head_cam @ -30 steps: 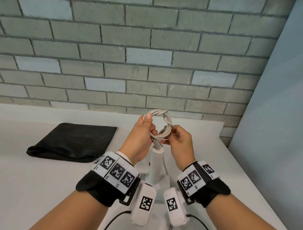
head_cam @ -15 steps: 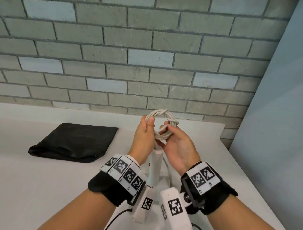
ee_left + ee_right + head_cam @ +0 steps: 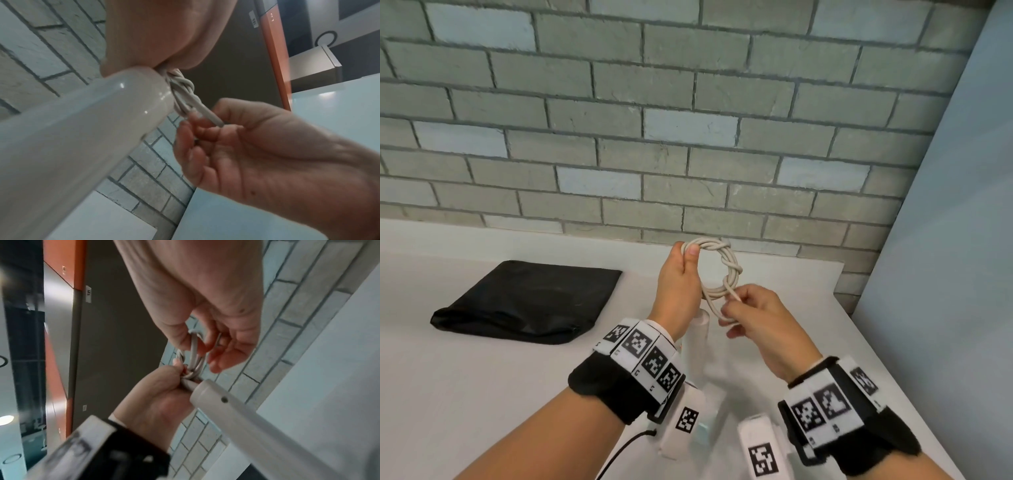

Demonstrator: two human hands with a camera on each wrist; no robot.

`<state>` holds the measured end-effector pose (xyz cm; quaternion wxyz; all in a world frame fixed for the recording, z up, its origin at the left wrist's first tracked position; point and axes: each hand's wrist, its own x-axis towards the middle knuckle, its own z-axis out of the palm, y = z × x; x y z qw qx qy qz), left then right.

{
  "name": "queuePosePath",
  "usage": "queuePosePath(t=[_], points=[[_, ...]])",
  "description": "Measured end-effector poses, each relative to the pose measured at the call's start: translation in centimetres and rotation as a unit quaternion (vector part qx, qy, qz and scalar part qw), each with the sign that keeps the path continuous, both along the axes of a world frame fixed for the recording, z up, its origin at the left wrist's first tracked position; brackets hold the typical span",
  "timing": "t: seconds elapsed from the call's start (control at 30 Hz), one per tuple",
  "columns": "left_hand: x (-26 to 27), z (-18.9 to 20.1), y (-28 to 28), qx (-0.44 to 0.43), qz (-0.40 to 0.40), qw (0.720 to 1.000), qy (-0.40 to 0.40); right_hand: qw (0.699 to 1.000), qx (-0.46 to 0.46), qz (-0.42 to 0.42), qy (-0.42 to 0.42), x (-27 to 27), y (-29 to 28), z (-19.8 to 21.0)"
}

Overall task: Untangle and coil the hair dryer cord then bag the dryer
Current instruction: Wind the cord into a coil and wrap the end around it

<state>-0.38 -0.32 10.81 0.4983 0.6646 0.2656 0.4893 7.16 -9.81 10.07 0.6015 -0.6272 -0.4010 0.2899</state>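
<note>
The white cord forms a small coil held up above the table, with one strand wound around the bundle. My left hand grips the coil's upper left side between thumb and fingers. My right hand pinches a loose strand at the coil's lower right. The white hair dryer hangs below the coil between my wrists; its handle fills the left wrist view, and the handle also shows in the right wrist view, where the cord runs between my fingers. The black bag lies flat on the table to the left.
The white table ends at a grey brick wall behind. A pale blue panel stands along the table's right side.
My right hand has moved down and to the right, drawing a strand out from the coil's lower side. The left hand has kept its grip on the coil and risen slightly.
</note>
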Motion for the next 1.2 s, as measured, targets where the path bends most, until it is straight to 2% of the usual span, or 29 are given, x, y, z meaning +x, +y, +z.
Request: queuePosePath(t=[0.07, 0.1, 0.2, 0.27, 0.33, 0.43, 0.53, 0.63, 0.73, 0.8, 0.93, 1.07, 1.2], points=[[0.3, 0.1, 0.2, 0.002, 0.015, 1.000, -0.007, 0.998, 0.042, 0.021, 0.028, 0.1, -0.9, -0.3], [0.5, 0.2, 0.3, -0.003, 0.021, 1.000, -0.011, 0.994, 0.074, 0.039, 0.071, 0.2, -1.4, -0.5], [1.0, 0.6, 0.2, -0.013, 0.020, 1.000, -0.013, 0.954, 0.172, 0.100, 0.224, 0.5, -2.1, -1.4], [1.3, 0.9, -0.2, -0.011, 0.012, 1.000, -0.014, 0.927, 0.213, 0.123, 0.285, 0.7, -2.3, -1.8], [1.6, 0.9, -0.4, -0.013, 0.006, 1.000, -0.015, 0.918, 0.232, 0.124, 0.297, 1.1, -2.3, -1.8], [1.7, 1.1, -0.5, -0.014, 0.003, 1.000, -0.007, 0.920, 0.240, 0.114, 0.289, 1.8, -2.6, -1.5], [1.4, 1.3, 0.4, -0.065, 0.005, 0.998, -0.008, 0.912, 0.229, 0.145, 0.308, 2.5, -3.1, -1.9], [0.8, 1.3, 1.7, -0.094, 0.002, 0.996, 0.007, 0.944, 0.163, 0.143, 0.249, 3.6, -4.1, -2.1], [0.5, 1.4, 1.9, -0.084, -0.006, 0.996, 0.003, 0.982, 0.082, 0.120, 0.121, 4.2, -5.0, -1.5], [0.4, 1.4, 1.8, -0.092, -0.010, 0.996, -0.002, 0.994, 0.027, 0.103, 0.030, 4.5, -5.3, -1.3], [0.2, 1.5, 1.9, -0.121, -0.046, 0.992, 0.000, 0.989, -0.047, 0.116, -0.073, 5.2, -5.4, -1.4], [0.2, 1.6, 1.3, -0.166, -0.119, 0.979, -0.015, 0.968, -0.101, 0.140, -0.184, 4.8, -4.1, -2.3], [-0.3, 1.8, -0.2, -0.191, -0.231, 0.954, -0.018, 0.964, -0.125, 0.096, -0.212, 5.0, -1.9, -3.3]])
